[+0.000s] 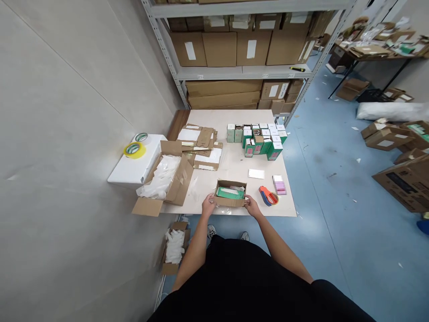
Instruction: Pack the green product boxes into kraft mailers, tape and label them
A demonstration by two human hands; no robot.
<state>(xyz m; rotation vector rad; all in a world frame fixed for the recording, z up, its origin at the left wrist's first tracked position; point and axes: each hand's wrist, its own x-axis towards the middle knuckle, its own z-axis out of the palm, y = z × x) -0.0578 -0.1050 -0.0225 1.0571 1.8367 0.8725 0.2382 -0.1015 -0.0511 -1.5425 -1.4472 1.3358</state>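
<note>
Near the front edge of the white table stands a small cardboard box (229,202) with its top uncovered. Inside it lies a green package (228,193) with a white strip and some clear plastic. My left hand (208,205) grips the box's left front corner, fingers curled against the cardboard. At the opposite front corner, my right hand (251,205) holds the box's right side between thumb and fingers. To the right of the box rests an orange and blue tape dispenser (268,196). A white card (256,174) lies behind the box, toward the right.
Several green and white boxes (264,138) stand at the table's back right. Flattened cardboard (203,145) is piled at back left. A carton of white packing material (164,176) sits left, beside tape rolls (134,150). Pink-purple packets (279,185) lie right. Shelving (241,71) rises behind.
</note>
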